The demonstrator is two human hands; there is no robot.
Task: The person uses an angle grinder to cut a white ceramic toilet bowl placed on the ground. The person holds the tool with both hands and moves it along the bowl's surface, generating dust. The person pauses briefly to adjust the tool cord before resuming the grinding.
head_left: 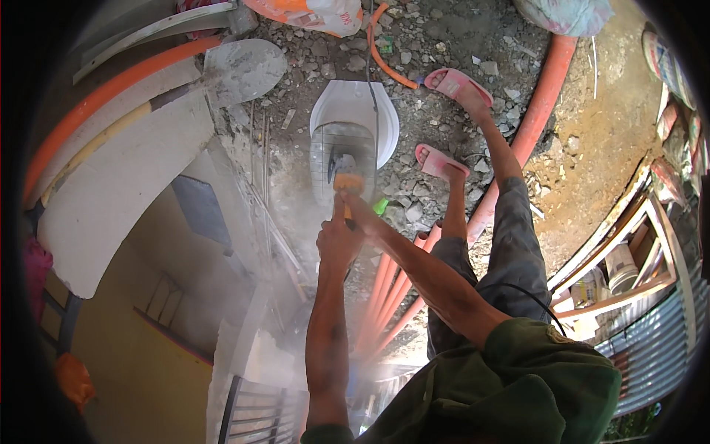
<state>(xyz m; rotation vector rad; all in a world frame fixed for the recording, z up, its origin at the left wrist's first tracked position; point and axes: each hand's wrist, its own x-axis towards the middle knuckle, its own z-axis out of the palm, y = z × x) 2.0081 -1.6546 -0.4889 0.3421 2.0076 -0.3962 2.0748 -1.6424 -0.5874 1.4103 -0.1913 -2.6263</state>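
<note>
An orange angle grinder (347,183) is held in both of my hands, its disc over a grey tile (329,144) that rests on a white plastic or ceramic basin (384,133). My left hand (336,240) is closed around the grinder's handle at the near end. My right hand (362,218) grips the tool body beside it. Pale dust hangs around the tool and my left arm. A dark cord (374,103) runs near the tile, and a small green object (379,206) lies by my right hand.
Rubble ground (429,44) surrounds my pink sandals (455,89). Orange pipes (529,129) lie beneath and beside my legs. At left are a shovel blade (244,66), boards and a drop into a lower room (163,281). Wooden frames (651,237), sacks and corrugated metal (651,355) stand at right.
</note>
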